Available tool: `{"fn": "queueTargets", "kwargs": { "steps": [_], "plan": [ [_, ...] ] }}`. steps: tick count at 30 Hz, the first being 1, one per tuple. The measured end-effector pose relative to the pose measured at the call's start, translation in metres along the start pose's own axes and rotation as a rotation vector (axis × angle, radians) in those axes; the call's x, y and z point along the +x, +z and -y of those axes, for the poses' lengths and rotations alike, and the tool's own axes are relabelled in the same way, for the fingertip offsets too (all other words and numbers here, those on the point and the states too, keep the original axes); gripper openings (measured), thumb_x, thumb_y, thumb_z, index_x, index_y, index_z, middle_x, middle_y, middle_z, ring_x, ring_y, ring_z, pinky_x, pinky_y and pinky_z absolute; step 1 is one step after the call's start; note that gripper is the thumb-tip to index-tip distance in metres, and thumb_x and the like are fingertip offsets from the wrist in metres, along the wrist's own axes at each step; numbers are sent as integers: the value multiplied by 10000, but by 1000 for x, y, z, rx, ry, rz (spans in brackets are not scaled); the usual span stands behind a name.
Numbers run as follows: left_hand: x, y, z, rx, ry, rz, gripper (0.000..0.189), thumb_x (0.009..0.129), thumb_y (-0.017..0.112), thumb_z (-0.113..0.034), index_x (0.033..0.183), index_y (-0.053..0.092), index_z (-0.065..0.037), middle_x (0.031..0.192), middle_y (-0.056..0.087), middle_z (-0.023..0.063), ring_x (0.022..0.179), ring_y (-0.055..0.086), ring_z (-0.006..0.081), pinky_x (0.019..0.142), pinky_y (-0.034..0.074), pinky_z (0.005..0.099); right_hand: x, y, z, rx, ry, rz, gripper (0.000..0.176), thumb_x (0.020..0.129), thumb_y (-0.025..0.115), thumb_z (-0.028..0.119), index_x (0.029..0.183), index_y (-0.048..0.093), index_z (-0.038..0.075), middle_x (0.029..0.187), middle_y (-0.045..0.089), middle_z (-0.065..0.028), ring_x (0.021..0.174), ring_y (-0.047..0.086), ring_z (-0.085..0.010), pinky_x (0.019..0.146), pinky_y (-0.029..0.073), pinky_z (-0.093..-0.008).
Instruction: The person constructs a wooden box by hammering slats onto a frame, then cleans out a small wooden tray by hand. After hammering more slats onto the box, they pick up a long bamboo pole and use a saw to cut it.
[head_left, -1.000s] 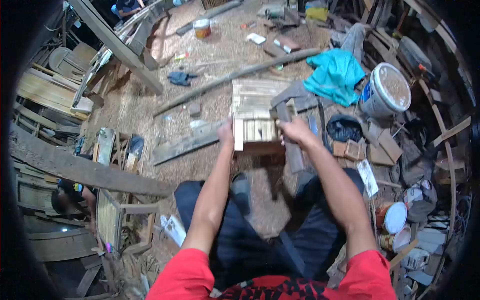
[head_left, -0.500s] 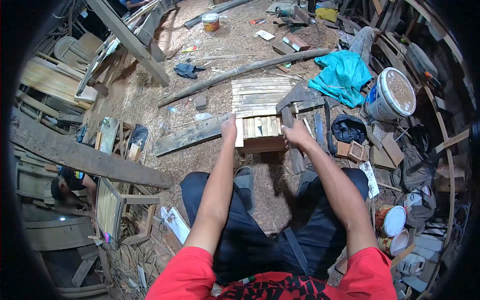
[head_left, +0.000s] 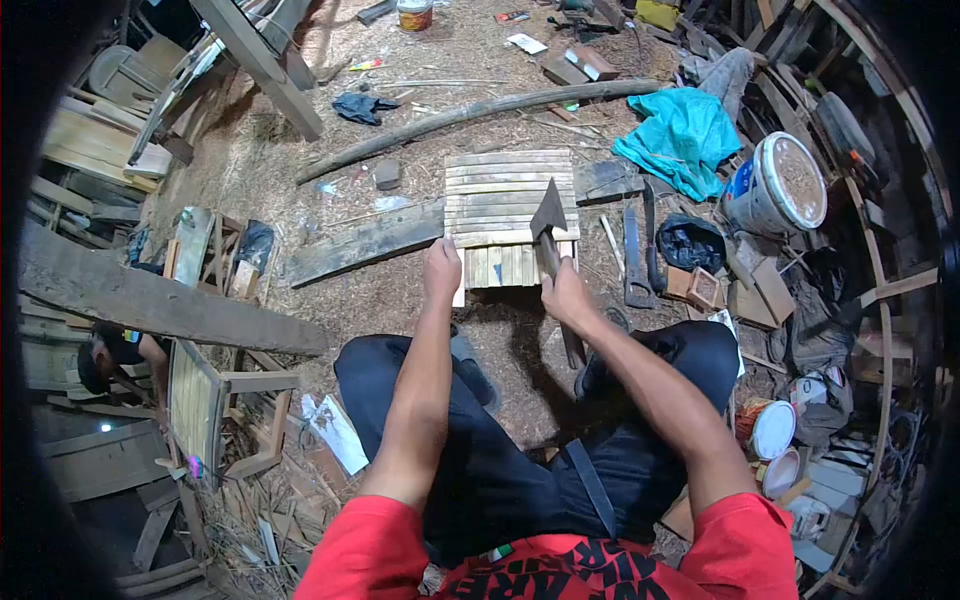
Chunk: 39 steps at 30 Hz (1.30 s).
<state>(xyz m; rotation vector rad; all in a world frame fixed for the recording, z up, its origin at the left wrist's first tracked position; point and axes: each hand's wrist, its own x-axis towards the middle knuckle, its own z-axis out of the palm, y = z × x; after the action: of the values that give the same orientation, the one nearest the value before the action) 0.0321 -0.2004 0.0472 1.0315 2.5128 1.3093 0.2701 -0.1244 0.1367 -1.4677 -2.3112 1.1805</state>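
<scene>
Between my knees is a small slatted wooden piece (head_left: 508, 200), its pale strips laid side by side across the top and short upright strips at the near end. My left hand (head_left: 443, 268) is closed on its near left corner, fingers wrapped round the edge. In my right hand (head_left: 570, 297) is an adze (head_left: 548, 212), gripped by its wooden handle not far below the head. Its dark metal head lies over the right part of the slats in this view, and the handle's end points down towards my right foot.
A dark plank (head_left: 370, 240) runs under or behind the slatted piece. A handsaw (head_left: 634, 260) lies to the right, near a black plastic bag (head_left: 692, 248) and a large bucket (head_left: 775, 185). A teal cloth (head_left: 682, 140) and long pole (head_left: 480, 120) lie beyond. Another person (head_left: 120, 360) bends at left.
The adze has turned in my right hand, its head now over the slats rather than beside them. The slatted piece has tilted, showing more of its top. My view has shifted slightly.
</scene>
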Motion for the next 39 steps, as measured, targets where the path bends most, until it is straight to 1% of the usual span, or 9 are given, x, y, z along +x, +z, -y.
{"fn": "queueTargets", "kwargs": {
  "steps": [3,8,11,12,16,24,30,33,39],
  "plan": [
    [-22,13,18,148,103,-39,310,1001,410,-219,919,587,22,900,611,271,887,576,471,789,443,540,-17,29,-21,-58,14,-46,394,907,554,130,1173,396,-113,898,628,-379,879,634,-540,800,522,-566],
    [-43,20,12,119,-83,24,411,1019,345,-274,1046,600,47,1002,615,307,982,580,470,867,443,543,-35,46,-39,41,-35,-129,367,924,558,150,1162,395,-78,862,614,-378,850,615,-549,757,504,-581],
    [-37,21,18,258,-189,66,433,1016,401,-289,1256,497,59,1181,553,288,1137,515,450,948,418,549,-35,51,-52,108,-88,-174,351,919,580,184,1123,437,-62,869,619,-367,851,610,-549,747,497,-583],
    [-45,17,-1,205,-245,-18,515,993,446,-282,1388,414,47,1353,465,286,1280,428,435,1050,348,552,-34,52,-57,121,-103,-199,355,920,590,216,1110,456,-52,875,622,-367,855,609,-550,743,492,-586],
    [-58,23,-34,393,133,-100,629,924,534,-268,1461,360,9,1521,330,250,1423,290,394,1147,242,518,-36,57,-71,148,-74,-350,380,919,605,265,1106,501,-50,909,622,-369,896,610,-536,779,482,-576],
    [-95,36,-69,453,481,352,781,845,576,-205,1536,240,-63,1609,208,153,1489,198,302,1190,153,546,-41,35,-78,270,-35,-580,404,911,590,263,1124,538,-77,998,640,-325,971,616,-494,838,481,-525],
    [-102,38,-81,611,428,474,823,827,536,-166,1559,171,-72,1629,160,130,1511,136,275,1203,100,549,-38,31,-96,129,-95,-455,397,891,605,259,1127,530,-52,1053,619,-343,1015,604,-502,872,478,-543],
    [-103,37,-87,705,393,527,868,806,550,-191,1566,146,-76,1634,149,120,1516,117,262,1209,84,540,-33,35,-108,24,17,-332,408,887,601,252,1147,495,-44,1076,604,-357,1015,604,-502,879,476,-554],
    [-95,48,-113,799,220,653,869,834,541,-269,1568,123,-64,1646,123,73,1519,104,235,1211,101,521,-26,29,-117,6,10,-307,409,895,613,278,1136,484,-26,966,633,-334,959,607,-511,855,484,-550]
  ]
}}
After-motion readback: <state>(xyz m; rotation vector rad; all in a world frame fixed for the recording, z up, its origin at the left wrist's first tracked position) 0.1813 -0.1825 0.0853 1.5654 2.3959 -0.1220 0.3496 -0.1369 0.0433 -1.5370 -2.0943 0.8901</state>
